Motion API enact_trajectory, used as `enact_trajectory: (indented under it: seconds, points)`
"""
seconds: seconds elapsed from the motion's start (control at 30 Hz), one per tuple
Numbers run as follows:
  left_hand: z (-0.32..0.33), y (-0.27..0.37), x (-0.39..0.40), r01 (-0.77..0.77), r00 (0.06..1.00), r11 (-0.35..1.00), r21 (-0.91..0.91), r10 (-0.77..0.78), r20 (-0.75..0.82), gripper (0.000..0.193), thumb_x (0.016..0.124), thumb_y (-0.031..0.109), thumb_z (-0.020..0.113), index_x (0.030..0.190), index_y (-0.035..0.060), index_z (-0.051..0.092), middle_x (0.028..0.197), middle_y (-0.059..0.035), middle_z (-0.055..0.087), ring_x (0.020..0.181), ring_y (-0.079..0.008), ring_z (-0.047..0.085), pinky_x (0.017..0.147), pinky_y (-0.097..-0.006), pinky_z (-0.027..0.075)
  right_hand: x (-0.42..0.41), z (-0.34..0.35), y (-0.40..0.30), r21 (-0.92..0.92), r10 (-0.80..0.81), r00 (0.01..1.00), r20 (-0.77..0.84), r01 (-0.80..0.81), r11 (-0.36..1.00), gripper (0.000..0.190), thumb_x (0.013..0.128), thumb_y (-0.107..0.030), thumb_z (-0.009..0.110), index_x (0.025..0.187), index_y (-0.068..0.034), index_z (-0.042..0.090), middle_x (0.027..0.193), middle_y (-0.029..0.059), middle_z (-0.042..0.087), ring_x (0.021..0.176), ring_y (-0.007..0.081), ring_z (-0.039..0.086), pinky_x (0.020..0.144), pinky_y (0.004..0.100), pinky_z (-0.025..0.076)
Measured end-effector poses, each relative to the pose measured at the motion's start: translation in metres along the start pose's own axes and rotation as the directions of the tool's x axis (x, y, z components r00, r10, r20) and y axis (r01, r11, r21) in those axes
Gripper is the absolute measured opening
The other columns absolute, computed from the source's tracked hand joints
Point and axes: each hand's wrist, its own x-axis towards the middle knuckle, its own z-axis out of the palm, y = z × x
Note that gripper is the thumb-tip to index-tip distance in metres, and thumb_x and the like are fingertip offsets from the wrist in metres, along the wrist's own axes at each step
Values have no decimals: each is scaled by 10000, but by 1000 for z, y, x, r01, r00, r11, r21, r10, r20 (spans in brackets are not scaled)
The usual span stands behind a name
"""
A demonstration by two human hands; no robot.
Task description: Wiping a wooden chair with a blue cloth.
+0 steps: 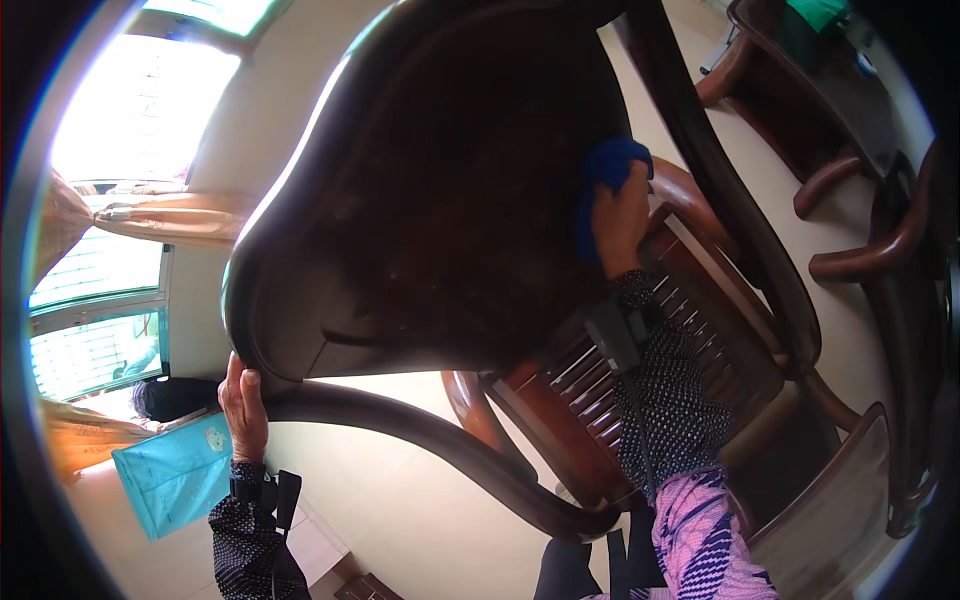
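Observation:
A large dark wooden chair (450, 210), with a broad curved panel and thick curved members, fills the middle of the view. My right hand (622, 221) presses a blue cloth (616, 163) against the panel's right part. At the panel's lower left corner, my left hand (245, 405) rests on the wooden edge with its fingers along it; how firmly it grips does not show. Below the panel lies a slatted wooden part (592, 382), partly hidden behind my right forearm.
More dark wooden furniture (810, 82) stands at the upper right, with a green item (817, 11) on it. A glass-like panel edge (825, 480) is at the lower right. Windows with tied orange curtains (180, 217) and a light-blue fabric box (176, 469) are at the left.

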Motion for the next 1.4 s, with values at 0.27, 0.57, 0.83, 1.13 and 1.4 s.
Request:
enact_trajectory:
  seconds: [0.27, 0.57, 0.83, 1.13, 1.4]
  points:
    - [-1, 1, 4, -11, 999, 1000, 14, 10, 35, 578, 987, 521, 378, 1110, -12, 566, 782, -169, 606, 675, -308, 565, 649, -400, 415, -42, 4, -145, 356, -366, 922, -126, 387, 851, 491, 693, 22, 667, 1149, -35, 496, 1032, 239, 501, 961, 476, 523, 796, 496, 453]
    - [1, -7, 0, -8, 1000, 1000, 6, 8, 7, 575, 984, 502, 391, 1161, -17, 564, 700, -95, 549, 600, -192, 479, 568, -355, 355, -190, 32, -104, 368, -628, 726, 280, 523, 769, 261, 747, -16, 605, 958, -168, 608, 878, 96, 489, 804, 278, 585, 645, 371, 524]
    - [6, -9, -4, -23, 998, 999, 22, 24, -61, 586, 979, 504, 399, 1206, -11, 566, 646, -42, 470, 571, -132, 387, 537, -332, 293, -73, 5, 32, 154, -264, 956, 126, 244, 957, 469, 687, 17, 681, 1120, -19, 507, 1027, 213, 570, 1015, 437, 559, 856, 465, 473]
    - [-6, -15, -4, 75, 993, 997, 36, -78, 84, 575, 991, 480, 395, 1220, -20, 563, 826, -142, 639, 681, -232, 548, 651, -370, 413, -62, 0, 84, 120, -44, 987, 155, 25, 992, 468, 755, -6, 700, 1168, -26, 481, 1089, 233, 580, 1058, 437, 564, 885, 466, 464]
    - [7, -4, 3, -51, 999, 998, -22, 51, -10, 558, 999, 453, 414, 1164, -58, 565, 738, -151, 559, 666, -257, 505, 644, -403, 388, -122, 28, 80, -158, -27, 999, 38, 32, 987, 610, 810, -3, 607, 1377, 2, 382, 1405, 367, 340, 1249, 527, 407, 1072, 499, 353]
